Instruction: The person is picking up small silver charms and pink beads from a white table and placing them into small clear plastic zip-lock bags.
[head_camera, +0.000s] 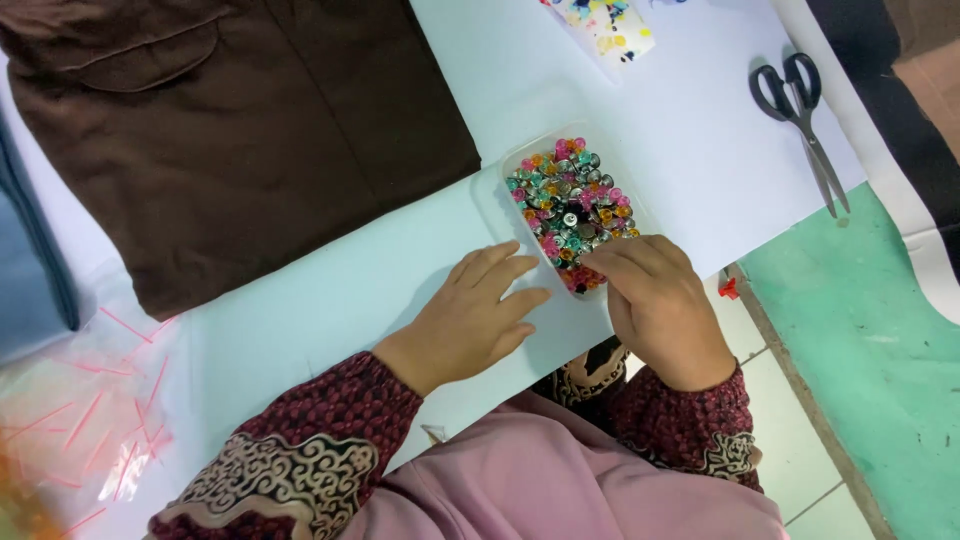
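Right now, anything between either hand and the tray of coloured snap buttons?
Nothing visible. The right hand already has its fingers over the near end of the clear tray of snap buttons. The left hand lies flat on the white table just beside the tray, with only bare table between.

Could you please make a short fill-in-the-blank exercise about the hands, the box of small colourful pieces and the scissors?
1. The right hand reaches into the clear plastic ____ of colourful snap buttons.
2. The left hand lies ____ on the white table.
3. The scissors have ____ handles.
4. The folded garment is ____ in colour.

Missing words: box; flat; black; brown
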